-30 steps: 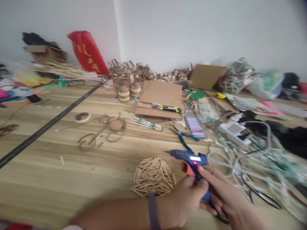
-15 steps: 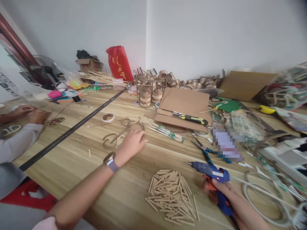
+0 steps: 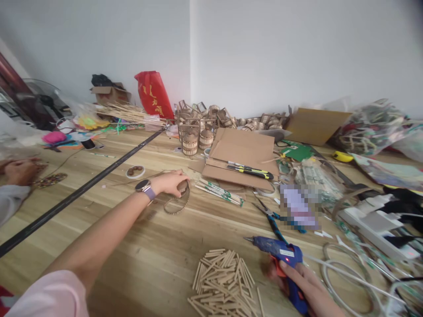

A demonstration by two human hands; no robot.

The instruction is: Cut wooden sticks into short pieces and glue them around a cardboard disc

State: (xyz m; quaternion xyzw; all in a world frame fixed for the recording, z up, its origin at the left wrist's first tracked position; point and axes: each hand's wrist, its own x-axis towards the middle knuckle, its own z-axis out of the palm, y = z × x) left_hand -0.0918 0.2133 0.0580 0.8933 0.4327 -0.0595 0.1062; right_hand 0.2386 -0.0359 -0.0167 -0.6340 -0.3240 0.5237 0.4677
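Observation:
My left hand (image 3: 172, 182), with a watch on its wrist, is closed with thumb and fingers pinched on a thin brown strip bent into a loop (image 3: 176, 207). The loop's lower part shows below my fingers, near the tabletop; the pinched part is partly hidden. In my right hand (image 3: 297, 279) is a blue glue gun (image 3: 276, 248), its nozzle pointing left and a small red light showing on its body. A white glue stick runs out of its back. Short wooden sticks (image 3: 224, 281) lie in a pile left of the glue gun.
Pliers (image 3: 271, 218) lie beyond the glue gun. Cutters (image 3: 251, 171) rest on cardboard (image 3: 243, 149). Small woven baskets (image 3: 190, 143) stand behind. A power strip (image 3: 376, 229) and cables are at right. A dark bar (image 3: 99, 178) crosses the table; another person's hand (image 3: 21, 171) is at far left.
My left hand has drawn up the brown strip, and its loop now shows below my fingers. My right hand still holds the glue gun. The view has shifted to the right.

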